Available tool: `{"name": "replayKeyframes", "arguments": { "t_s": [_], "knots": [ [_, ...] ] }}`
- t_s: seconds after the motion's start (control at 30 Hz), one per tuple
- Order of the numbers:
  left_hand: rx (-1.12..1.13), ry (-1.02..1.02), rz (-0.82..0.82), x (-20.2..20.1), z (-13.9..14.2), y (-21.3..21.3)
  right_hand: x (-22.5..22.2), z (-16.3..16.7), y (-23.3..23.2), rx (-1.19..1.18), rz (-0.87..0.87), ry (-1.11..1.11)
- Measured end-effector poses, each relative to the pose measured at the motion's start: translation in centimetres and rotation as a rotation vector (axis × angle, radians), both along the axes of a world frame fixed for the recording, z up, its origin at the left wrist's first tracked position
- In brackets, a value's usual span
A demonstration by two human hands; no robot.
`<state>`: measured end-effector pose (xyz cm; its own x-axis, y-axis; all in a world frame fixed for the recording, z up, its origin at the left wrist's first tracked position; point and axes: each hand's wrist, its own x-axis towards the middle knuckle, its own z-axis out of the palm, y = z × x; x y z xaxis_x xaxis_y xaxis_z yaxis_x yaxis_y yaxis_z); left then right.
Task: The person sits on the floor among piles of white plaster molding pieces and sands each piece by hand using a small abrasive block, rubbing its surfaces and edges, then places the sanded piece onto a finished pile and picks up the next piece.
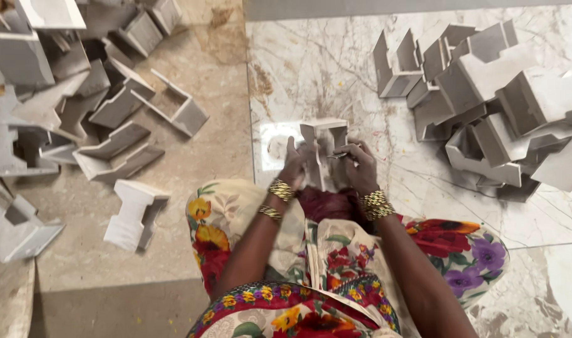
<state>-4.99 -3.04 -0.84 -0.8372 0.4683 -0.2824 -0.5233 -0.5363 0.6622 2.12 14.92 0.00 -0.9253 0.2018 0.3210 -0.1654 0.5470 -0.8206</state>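
From the head camera, you are seated on the marble floor (336, 69) with a grey card tray (324, 145) held up at the centre of the frame, over your lap. Your left hand (292, 168) is closed around the tray's left side. Your right hand (359, 166) pinches a thin metal tool (340, 154) against its right edge — fingers narrow, nearly shut on it.

How far along is a judgement only: a heap of like pieces (73, 94) sprawls across the upper left, and a tighter stack (492, 94) sits at the upper right. Which pile is finished I cannot tell — one piece is in hand and many lie on either side.
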Motion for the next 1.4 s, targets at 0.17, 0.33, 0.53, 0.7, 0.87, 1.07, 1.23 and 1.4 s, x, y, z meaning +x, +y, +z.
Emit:
{"name": "replayKeyframes", "arguments": {
  "t_s": [0.17, 0.33, 0.53, 0.7, 0.87, 1.07, 1.23, 1.4],
  "knots": [
    [0.168, -0.120, -0.009, 1.2, -0.3, -2.7, 1.2, 0.7, 0.9, 0.178, 0.155, 0.115],
    [0.013, 0.093, 0.108, 2.6, 0.8, -2.0, 2.0, 1.7, 0.9, -0.086, -0.258, -0.212],
    [-0.346, 0.099, -0.055, 3.7, 0.5, -0.7, 1.8, 2.4, -0.4, 0.046, -0.224, 0.023],
    [-0.352, 0.254, -0.104, 3.9, -0.4, -0.2, 1.3, 2.4, -1.9, 0.267, -0.028, 0.190],
    [-0.133, 0.226, 0.022, 3.9, 0.1, -0.8, 1.5, 2.1, -2.6, 0.314, -0.177, 0.070],
    [-0.092, -0.043, 0.475, 0.1, 1.0, -7.0, 2.5, 1.1, -2.9, 0.125, 0.004, 0.046],
    [0.043, -0.447, 0.955, -1.9, 1.2, -18.5, 2.9, 0.0, -2.9, -0.128, -0.110, -0.044],
    [0.145, -0.142, 1.183, -6.5, 3.5, -26.4, 2.3, -1.1, -3.2, -0.272, -0.119, -0.103]
  ]
}}
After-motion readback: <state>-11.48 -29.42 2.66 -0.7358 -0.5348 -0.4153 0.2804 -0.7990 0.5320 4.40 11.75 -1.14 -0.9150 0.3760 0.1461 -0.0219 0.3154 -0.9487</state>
